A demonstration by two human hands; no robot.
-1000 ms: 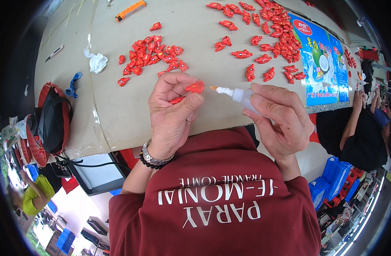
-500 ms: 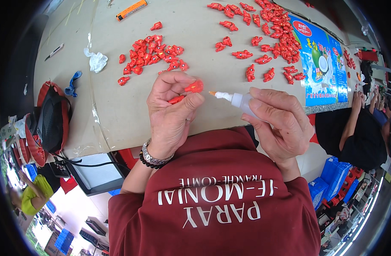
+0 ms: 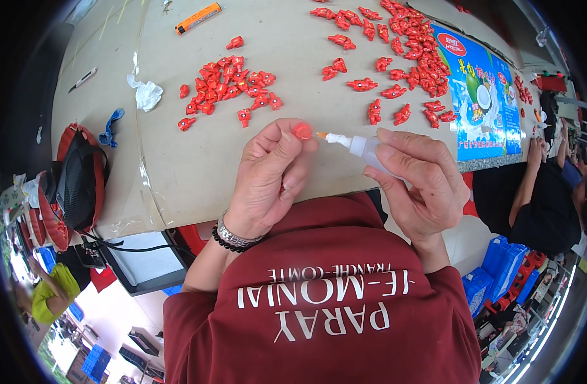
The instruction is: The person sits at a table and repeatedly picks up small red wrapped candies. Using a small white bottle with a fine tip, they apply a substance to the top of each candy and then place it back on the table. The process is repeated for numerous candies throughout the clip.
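Between the fingertips of my left hand (image 3: 274,169) is a small red plastic piece (image 3: 302,131), pinched near the table's front edge. A bit of red also shows lower down among the curled fingers of that hand. My right hand (image 3: 425,179) is closed around a white squeeze glue bottle (image 3: 368,148), which lies tilted with its tip pointing left. The orange-tan nozzle tip is close to the red piece, with a slight gap between them. Beyond my left hand lies a loose pile of small red plastic parts (image 3: 226,83).
A bigger heap of red figures (image 3: 425,48) spreads at the far right beside a blue printed cardboard sheet (image 3: 476,96). An orange cylinder (image 3: 197,18), a crumpled white tissue (image 3: 146,94) and a pen-like tool (image 3: 83,79) lie to the left. Another person's arm (image 3: 530,169) is at the right.
My left hand has turned and shifted slightly right, and the red piece in its fingertips now sits at a different angle. The glue bottle has barely moved.
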